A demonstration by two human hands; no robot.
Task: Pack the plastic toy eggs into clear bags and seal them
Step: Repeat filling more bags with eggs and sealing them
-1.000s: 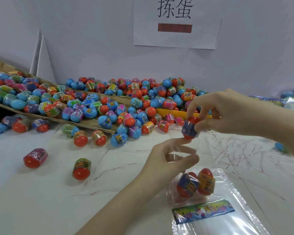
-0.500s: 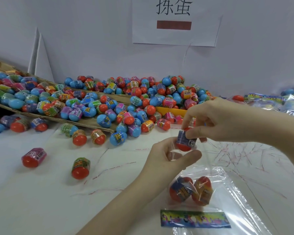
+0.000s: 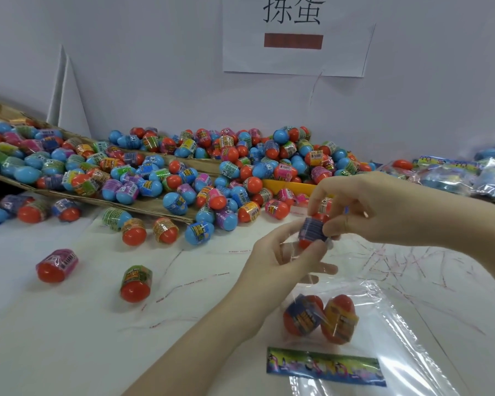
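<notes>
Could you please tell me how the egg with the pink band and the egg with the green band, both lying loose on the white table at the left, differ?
The pink-banded egg lies farther left and farther from the person than the green-banded egg. The pink-banded egg shows a white barcode patch; the green-banded egg shows a picture label instead. Both show a red end toward the camera, rest apart on the white table, and neither is bagged or touched.

paper sign (image 3: 295, 35) on wall, cardboard tray (image 3: 155, 205)
</notes>
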